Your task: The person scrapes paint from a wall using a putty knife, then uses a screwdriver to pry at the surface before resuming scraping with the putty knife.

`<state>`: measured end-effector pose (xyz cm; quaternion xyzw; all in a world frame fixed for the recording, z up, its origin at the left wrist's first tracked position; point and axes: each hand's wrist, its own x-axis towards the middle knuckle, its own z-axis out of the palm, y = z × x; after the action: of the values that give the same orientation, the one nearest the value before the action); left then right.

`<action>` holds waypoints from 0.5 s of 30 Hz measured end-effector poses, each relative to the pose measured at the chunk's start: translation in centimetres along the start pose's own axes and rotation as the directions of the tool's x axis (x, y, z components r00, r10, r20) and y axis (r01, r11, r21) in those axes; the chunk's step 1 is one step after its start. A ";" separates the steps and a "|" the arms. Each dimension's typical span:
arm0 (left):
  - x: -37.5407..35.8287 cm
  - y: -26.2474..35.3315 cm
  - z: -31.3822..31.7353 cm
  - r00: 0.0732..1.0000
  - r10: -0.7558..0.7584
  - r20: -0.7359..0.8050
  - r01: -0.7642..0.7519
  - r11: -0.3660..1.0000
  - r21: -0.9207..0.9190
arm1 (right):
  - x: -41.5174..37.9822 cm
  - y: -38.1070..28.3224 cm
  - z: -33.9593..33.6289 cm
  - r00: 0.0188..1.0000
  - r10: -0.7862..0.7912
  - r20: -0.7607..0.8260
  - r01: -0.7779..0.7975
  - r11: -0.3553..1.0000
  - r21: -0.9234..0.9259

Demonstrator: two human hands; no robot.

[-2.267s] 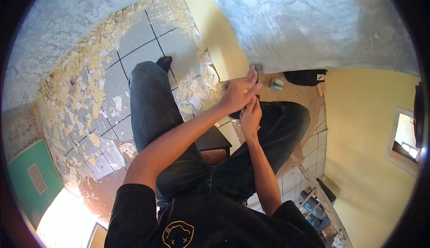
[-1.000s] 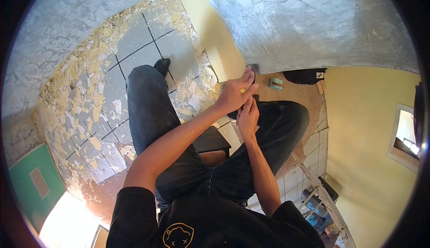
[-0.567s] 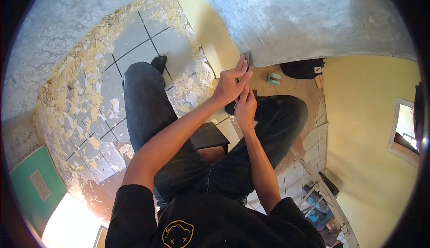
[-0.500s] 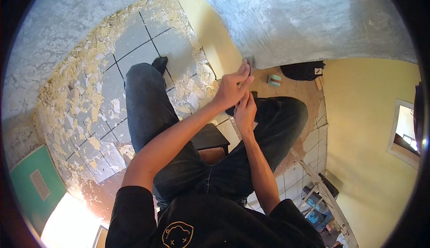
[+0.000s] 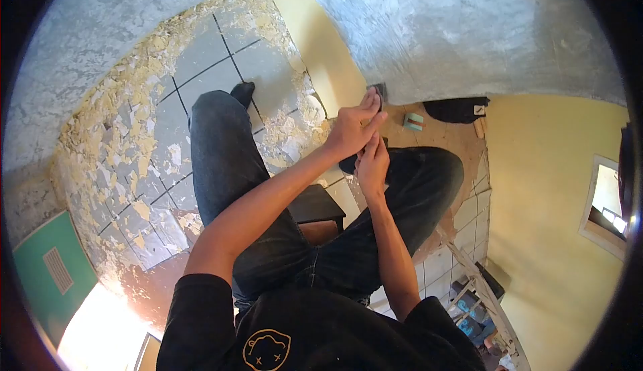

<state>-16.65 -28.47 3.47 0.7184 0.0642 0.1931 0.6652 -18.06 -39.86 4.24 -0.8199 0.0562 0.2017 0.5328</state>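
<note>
A paint scraper [image 5: 381, 91] with a flat blade is held up against the lower edge of the grey bare wall [image 5: 482, 42], beside a strip of yellow paint [image 5: 321, 49]. My right hand [image 5: 372, 170] is closed round its handle, lower down. Higher up, my left hand [image 5: 351, 130] grips the tool with its fingers stretched toward the blade. The hands hide most of the handle. Flakes of peeled yellow paint [image 5: 140, 163] lie over the grey tiles on the left.
I sit on a low black stool [image 5: 318, 207], knees apart. A small light green block [image 5: 413, 121] and a black bag-like thing [image 5: 457, 109] lie by the wall's foot. A wooden frame [image 5: 489, 297] leans at lower right; a green board [image 5: 57, 274] stands at left.
The scraper blade shows more clearly now, slightly further right along the wall's edge. Both hands have shifted a little to the right with it.
</note>
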 end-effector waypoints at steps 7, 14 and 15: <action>0.1 0.4 -0.5 1.000 -0.006 0.012 0.006 1.000 0.022 | -0.4 -0.6 0.4 0.999 -0.041 -0.015 0.041 0.999 -0.027; -0.5 0.8 -0.4 0.999 -0.049 0.020 0.050 0.997 -0.056 | -1.2 -0.2 0.3 0.997 -0.069 -0.031 0.068 0.997 -0.040; -0.5 0.9 -0.5 0.998 -0.022 0.064 0.024 0.999 -0.032 | -1.3 -0.2 0.4 0.998 -0.050 -0.049 0.051 0.998 0.020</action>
<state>-17.42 -28.22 4.24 0.7125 0.0483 0.1636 0.6807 -19.24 -39.59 4.80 -0.8199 0.0504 0.1679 0.5450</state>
